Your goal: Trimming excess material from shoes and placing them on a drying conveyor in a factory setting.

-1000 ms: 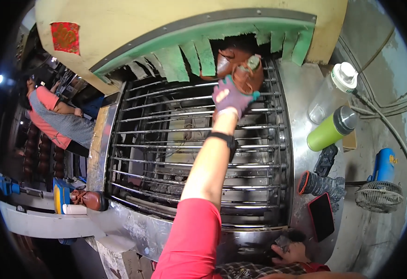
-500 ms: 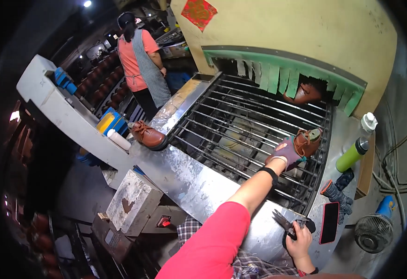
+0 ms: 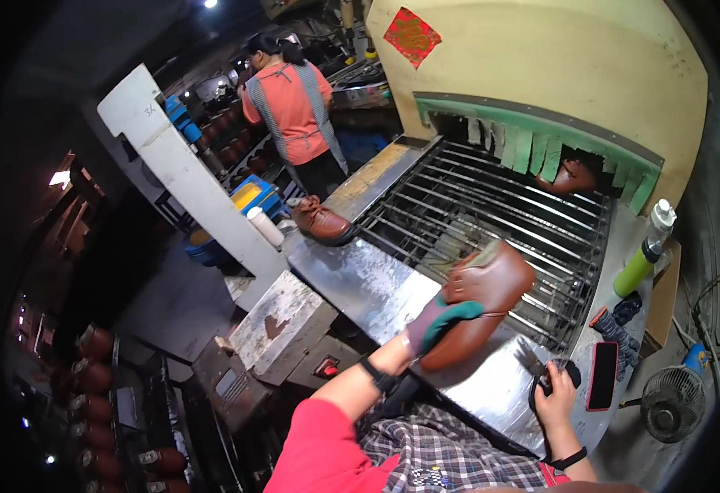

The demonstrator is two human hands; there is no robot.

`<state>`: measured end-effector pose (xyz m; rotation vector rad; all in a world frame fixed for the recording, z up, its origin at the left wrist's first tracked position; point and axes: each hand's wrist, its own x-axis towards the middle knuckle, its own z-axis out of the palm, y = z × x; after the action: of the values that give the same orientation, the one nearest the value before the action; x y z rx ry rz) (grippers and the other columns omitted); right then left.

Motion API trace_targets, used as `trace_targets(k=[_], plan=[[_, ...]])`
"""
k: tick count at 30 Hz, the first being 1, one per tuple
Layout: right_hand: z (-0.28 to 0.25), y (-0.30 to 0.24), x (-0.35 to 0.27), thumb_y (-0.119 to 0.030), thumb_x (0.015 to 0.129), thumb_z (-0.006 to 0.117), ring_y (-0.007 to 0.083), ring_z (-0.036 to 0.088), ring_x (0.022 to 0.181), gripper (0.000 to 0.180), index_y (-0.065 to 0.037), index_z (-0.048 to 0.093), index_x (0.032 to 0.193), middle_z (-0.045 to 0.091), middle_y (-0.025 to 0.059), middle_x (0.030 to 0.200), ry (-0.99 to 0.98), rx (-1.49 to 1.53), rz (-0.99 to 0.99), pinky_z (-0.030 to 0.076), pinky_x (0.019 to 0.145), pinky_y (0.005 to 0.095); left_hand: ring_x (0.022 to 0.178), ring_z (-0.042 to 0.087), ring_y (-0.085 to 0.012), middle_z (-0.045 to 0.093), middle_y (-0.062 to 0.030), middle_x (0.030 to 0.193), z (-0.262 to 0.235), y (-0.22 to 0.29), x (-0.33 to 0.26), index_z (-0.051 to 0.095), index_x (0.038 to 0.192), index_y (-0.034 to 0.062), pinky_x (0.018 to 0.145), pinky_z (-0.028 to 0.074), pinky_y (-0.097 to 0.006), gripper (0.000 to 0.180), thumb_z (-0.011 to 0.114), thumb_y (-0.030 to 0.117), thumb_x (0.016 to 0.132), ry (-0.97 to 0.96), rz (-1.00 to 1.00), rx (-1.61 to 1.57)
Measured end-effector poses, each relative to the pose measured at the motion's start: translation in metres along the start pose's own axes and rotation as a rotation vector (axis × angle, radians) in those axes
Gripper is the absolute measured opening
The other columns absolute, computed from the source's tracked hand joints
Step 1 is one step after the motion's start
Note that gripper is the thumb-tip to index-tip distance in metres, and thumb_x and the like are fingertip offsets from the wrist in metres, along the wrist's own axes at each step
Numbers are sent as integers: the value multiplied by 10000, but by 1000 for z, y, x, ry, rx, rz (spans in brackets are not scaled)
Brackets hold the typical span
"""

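Note:
My left hand point(image 3: 442, 322), in a grey-and-green work glove, grips a brown leather shoe point(image 3: 491, 287) and holds it raised over the near edge of the roller conveyor point(image 3: 459, 177). Its sole and fastening are not clear from this side. In my bare right hand point(image 3: 556, 401) is a pair of scissors point(image 3: 531, 360) with black handles, low over the metal ledge point(image 3: 500, 390). A second brown lace-up shoe point(image 3: 323, 222) stands on the ledge at the left corner. Another brown shoe point(image 3: 570, 177) sits at the far end of the rollers, partly behind green flaps point(image 3: 533, 152).
Along the right ledge are a green bottle point(image 3: 638, 267), grey gloves point(image 3: 619, 333) and a phone point(image 3: 602, 376); a small fan point(image 3: 664, 407) is beyond. A person point(image 3: 294, 111) stands far left, behind a pale machine arm point(image 3: 187, 172). Brown shoes fill racks point(image 3: 97, 411) at lower left.
My left hand has lifted the shoe off the rollers and brought it nearer and leftward. My right hand still holds the scissors. The view has shifted, and the other person has turned.

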<state>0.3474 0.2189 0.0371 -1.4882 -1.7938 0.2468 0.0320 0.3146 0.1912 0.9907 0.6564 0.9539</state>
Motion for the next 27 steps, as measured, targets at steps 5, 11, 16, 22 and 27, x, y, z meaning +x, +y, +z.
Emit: trace_targets(k=[5, 11, 16, 22, 27], plan=[[-7, -15, 21, -93, 703, 701, 353, 603, 823, 560, -91, 596, 1253, 577, 149, 893, -224, 85, -95, 495, 730, 422, 1240, 532, -227, 510, -118, 1399, -18, -49, -119, 407, 1436, 63, 1082, 425, -381, 667, 587, 471, 941, 161, -30, -1034], [-12, -143, 40, -148, 699, 717, 338, 595, 764, 566, -115, 610, 1254, 581, 121, 871, -511, 211, -473, 498, 647, 394, 1040, 627, -225, 623, -115, 1207, -33, -124, -204, 514, 1304, 56, 910, 536, -374, 413, 481, 354, 1021, 392, 145, -1158], [-13, -181, 24, -206, 654, 775, 237, 535, 619, 593, -175, 643, 1231, 455, 52, 718, -621, 32, -839, 438, 527, 369, 1070, 614, -226, 608, -113, 1237, -36, -171, -246, 476, 1327, 38, 964, 511, -344, 343, 430, 225, 1044, 473, 208, -959], [-15, -188, -1, -215, 658, 780, 209, 536, 607, 548, -191, 657, 1192, 455, 35, 731, -630, -30, -965, 429, 507, 352, 1075, 606, -203, 597, -108, 1240, -20, -207, -278, 467, 1328, 24, 979, 501, -323, 327, 417, 180, 1045, 454, 180, -857], [-21, -194, -9, -220, 669, 776, 189, 532, 589, 533, -210, 658, 1189, 436, 22, 723, -648, -76, -1004, 422, 489, 337, 1086, 603, -190, 595, -106, 1252, -11, -214, -284, 466, 1329, 13, 963, 511, -299, 332, 417, 178, 1045, 381, 92, -792]])
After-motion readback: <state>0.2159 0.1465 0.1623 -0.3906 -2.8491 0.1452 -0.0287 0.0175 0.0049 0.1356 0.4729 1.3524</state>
